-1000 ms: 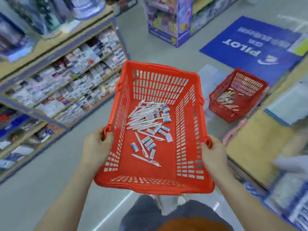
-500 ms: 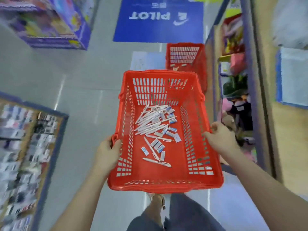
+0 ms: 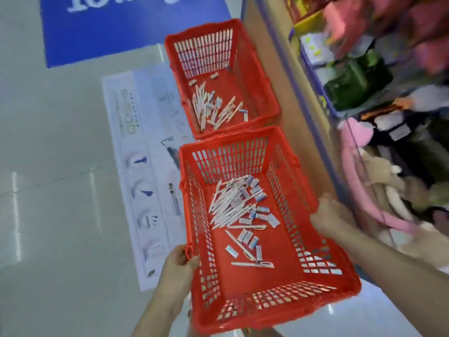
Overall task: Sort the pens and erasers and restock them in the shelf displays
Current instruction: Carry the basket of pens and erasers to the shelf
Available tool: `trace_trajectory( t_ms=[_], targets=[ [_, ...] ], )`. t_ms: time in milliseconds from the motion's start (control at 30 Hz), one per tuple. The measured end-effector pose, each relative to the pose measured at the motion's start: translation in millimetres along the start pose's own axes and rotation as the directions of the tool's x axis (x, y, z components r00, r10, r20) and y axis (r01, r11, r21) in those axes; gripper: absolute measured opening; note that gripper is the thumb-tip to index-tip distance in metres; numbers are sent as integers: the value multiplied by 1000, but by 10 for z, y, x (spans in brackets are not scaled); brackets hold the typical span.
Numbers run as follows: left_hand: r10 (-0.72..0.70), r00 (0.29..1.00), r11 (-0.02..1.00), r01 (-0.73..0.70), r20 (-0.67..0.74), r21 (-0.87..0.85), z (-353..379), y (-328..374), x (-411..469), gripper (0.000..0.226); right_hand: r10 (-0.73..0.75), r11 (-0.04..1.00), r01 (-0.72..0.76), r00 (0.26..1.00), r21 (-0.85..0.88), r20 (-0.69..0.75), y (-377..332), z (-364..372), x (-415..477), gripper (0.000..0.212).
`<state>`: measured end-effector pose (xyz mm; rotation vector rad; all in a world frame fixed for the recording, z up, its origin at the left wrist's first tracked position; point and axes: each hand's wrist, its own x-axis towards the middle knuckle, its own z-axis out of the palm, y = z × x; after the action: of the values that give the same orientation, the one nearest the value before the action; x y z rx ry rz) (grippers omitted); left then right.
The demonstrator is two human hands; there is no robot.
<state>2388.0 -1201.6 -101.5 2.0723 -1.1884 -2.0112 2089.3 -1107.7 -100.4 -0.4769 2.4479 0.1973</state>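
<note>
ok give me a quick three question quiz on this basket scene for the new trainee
1. True or false: the left hand and right hand each hold a side of the near basket.
2. The far basket stands: A on the floor beside the shelf unit, B on a shelf, C inside the near basket.
3. Fill in: white pens lie in the near basket with small ____.
Key: 1 true; 2 A; 3 erasers.

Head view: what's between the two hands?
A red basket, in the head view: left hand grips its left rim, right hand the right. Pens and erasers lie inside.
</note>
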Motion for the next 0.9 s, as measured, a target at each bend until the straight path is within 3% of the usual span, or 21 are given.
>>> trace_trajectory(
  t_ms=[67,200,333,467,633,767,900],
  targets=[
    [-17,1000,1000,17,7,-17,101,-121,356,21,41,999,-41,998,9,-41,-19,260,208,32],
    [-72,997,997,72,-1,28,284,-379,883,26,115,973,-80,981,218,-154,0,792,550,33],
    [-45,999,975,42,11,219,447,-582,1147,22,161,958,-98,961,270,-224,70,1137,769,43],
    [60,998,890,-68,31,451,651,-570,1317,29,123,968,-72,971,240,-203,62,1222,890,49],
    [62,995,824,-93,74,559,751,-458,1306,38,49,984,-20,986,179,-159,68,1127,739,56],
    [15,989,709,-115,149,696,798,-210,1267,39,37,933,-20,999,358,-40,13,926,435,61],
    [13,963,616,-221,271,756,653,269,1057,35,42,881,-59,998,469,47,-105,560,60,50]
  ],
)
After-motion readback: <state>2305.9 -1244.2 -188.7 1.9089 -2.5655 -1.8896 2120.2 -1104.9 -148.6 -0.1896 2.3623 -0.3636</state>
